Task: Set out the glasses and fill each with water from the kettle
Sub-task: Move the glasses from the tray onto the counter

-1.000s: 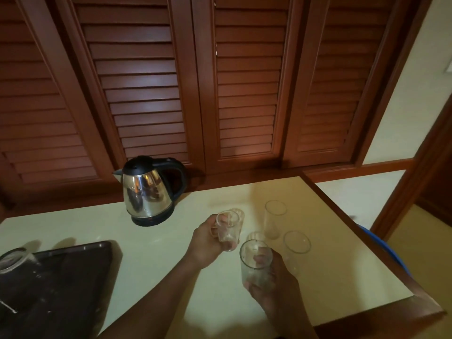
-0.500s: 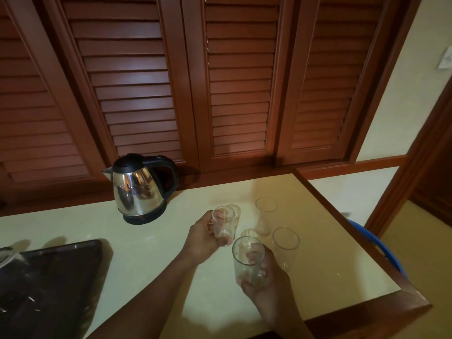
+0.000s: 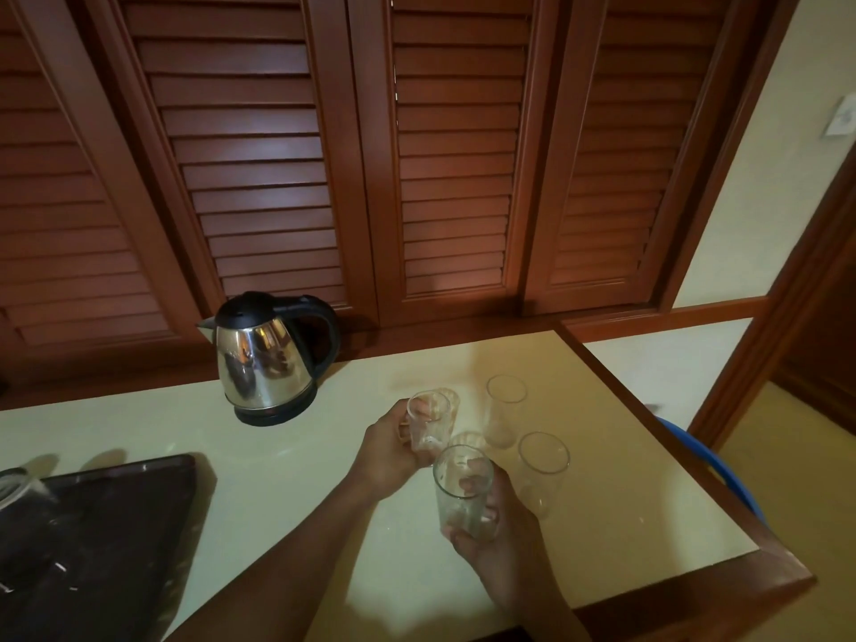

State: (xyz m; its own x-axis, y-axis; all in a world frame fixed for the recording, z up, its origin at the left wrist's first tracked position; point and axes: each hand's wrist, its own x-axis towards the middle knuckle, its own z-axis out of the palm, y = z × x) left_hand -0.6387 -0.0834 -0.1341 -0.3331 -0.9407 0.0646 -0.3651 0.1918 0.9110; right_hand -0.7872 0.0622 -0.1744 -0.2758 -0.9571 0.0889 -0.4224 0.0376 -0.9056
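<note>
a clear glass is wrapped by the left grip, fingers curled around its side, and a taller glass is clasped the same way by the right grip. two more empty glasses are seen upright just beyond them on the pale counter. the steel kettle is set further back to the left, and a dark tray lies at the near left.
</note>
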